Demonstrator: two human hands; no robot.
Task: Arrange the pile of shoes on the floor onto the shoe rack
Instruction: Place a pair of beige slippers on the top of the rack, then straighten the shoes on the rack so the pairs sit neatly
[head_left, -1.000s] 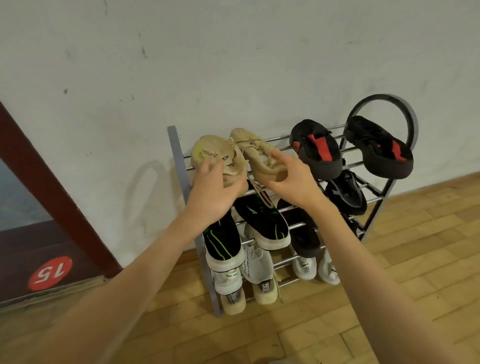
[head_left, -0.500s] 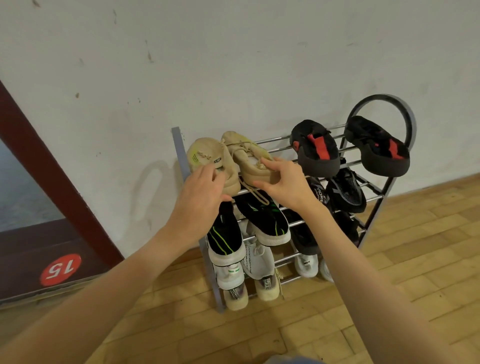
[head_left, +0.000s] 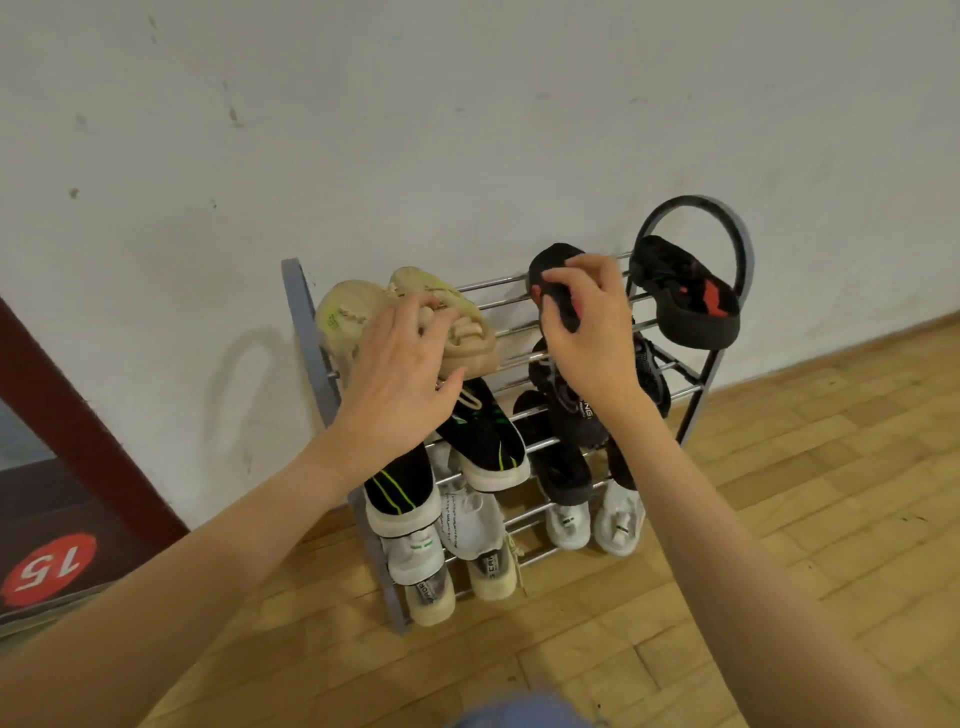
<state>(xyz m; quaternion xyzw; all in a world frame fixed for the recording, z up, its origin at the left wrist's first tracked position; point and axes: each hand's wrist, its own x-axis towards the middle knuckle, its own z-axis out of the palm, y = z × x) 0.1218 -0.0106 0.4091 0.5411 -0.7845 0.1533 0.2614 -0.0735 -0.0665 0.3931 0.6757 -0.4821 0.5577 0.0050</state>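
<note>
A person is tidying the top tier of a full shoe rack (head_left: 691, 395): left hand (head_left: 400, 374) lying open on the beige sneakers (head_left: 358, 312), right hand (head_left: 587, 332) pinching the black-and-red shoe (head_left: 550, 265), likely straightening it next.

The shoe rack (head_left: 298, 312) stands on the floor (head_left: 779, 519) against the wall (head_left: 467, 104). On its top tier a pair of sneakers (head_left: 343, 312) lies at the left under the left hand (head_left: 400, 379); right of them a sandal (head_left: 553, 270) sits under the right hand (head_left: 592, 332), with a second sandal (head_left: 685, 301) at the far right. More shoes fill the lower tiers.
</note>
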